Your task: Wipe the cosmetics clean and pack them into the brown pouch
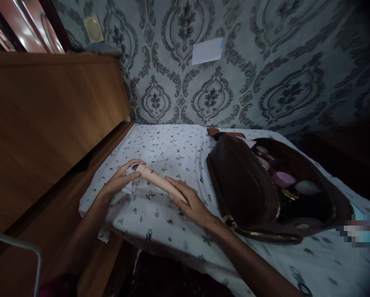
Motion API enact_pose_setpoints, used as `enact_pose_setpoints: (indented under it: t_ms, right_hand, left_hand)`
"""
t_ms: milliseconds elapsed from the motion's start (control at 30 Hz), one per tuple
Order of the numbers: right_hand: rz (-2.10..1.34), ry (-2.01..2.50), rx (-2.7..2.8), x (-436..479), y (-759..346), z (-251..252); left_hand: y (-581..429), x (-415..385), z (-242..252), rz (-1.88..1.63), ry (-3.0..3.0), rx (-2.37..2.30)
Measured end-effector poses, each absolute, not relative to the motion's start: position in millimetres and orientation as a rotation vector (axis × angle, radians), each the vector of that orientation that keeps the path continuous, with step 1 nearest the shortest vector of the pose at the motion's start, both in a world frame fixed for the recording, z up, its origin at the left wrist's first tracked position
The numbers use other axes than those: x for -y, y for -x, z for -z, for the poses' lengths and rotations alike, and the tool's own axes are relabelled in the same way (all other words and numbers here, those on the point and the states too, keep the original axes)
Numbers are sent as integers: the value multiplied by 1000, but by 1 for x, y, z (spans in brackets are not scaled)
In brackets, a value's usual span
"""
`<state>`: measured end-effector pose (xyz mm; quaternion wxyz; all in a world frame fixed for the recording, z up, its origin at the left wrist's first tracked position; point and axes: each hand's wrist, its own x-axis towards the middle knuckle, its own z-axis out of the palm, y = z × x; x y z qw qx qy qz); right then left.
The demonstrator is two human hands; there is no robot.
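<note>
One brown bag [243,177] gapes open at our right, a pink item [283,179] inside. And we've got the peach tube [158,180] aslant: our left hand [123,179] grips its upper end, our right hand [189,201] wraps the lower, over printed white cloth [160,142], wooden panel [55,107] left, patterned wallpaper [185,93] ahead.

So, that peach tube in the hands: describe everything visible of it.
The peach tube is slim, long and smooth-looking, perhaps plastic, with a seam and small dark print toward its far end. It slants over the patterned white sheet; whether they touch is unclear. The left hand holds the far end, whose tip is hard to make out, and the right hand wraps the near end.
</note>
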<state>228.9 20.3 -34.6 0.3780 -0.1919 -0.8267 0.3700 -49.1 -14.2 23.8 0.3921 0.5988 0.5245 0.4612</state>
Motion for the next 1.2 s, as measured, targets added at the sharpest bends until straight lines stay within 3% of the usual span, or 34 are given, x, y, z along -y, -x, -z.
enact_pose_setpoints:
  t_ms: [400, 567, 1200]
  right_hand:
    - [-807, 550, 2185, -18, -228, 40]
    - [-855, 551, 2150, -19, -227, 40]
    - [-555, 546, 2269, -18, -228, 45]
  left_hand:
    - [43, 9, -7, -1201, -1463, -1583]
    - [36, 14, -17, -1253, -1705, -1557]
    - [24, 12, -15, -1077, -1827, -1871]
